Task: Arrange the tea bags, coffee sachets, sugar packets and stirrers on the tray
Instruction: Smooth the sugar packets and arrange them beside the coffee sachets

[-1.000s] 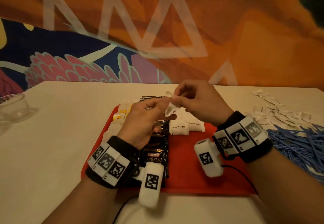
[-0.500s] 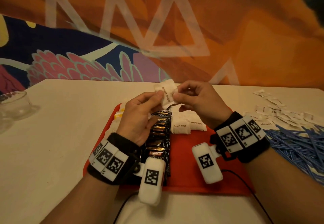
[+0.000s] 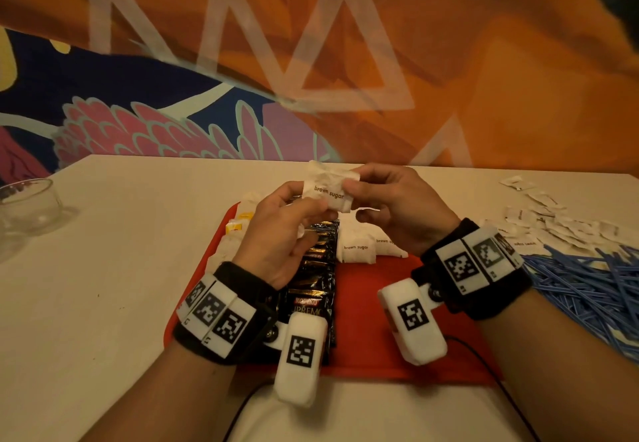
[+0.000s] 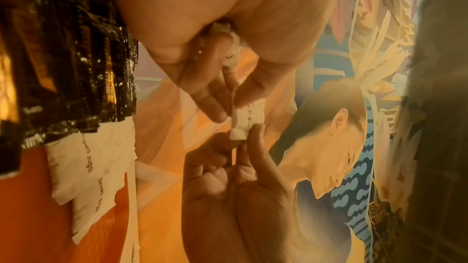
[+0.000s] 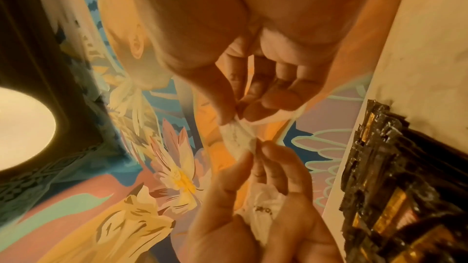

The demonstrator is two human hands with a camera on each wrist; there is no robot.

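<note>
A: Where's the pkt?
B: The brown sugar packet (image 3: 326,192) is up in the air above the far end of the red tray (image 3: 366,307), held btwn both hands. Left hand (image 3: 276,234) pinches its left edge w/ thumb and fingertips; right hand (image 3: 390,206) pinches the right edge the same way.
A: Anything else in the hands?
B: Yes. Right wrist view shows crumpled white packets (image 5: 266,205) tucked in the left palm under curled fingers. Right hand's other fingers are curled, nothing else seen in it.
A: What's on the tray?
B: A row of black coffee sachets (image 3: 316,269), overlapping, running front to back just left of centre. Touching their right side at the far end, two flat sugar packets (image 3: 356,249) lie side by side, print up. Left of the sachets, tea bags (image 3: 238,225) w/ yellow tags, partly hidden by the left hand.
A: Off the tray?
B: Right of it on the white table (image 3: 103,303): a heap of blue stirrers (image 3: 584,282), and beyond them a scatter of loose white packets (image 3: 549,220). Far left, a glass bowl (image 3: 27,203), well apart from the tray.
</note>
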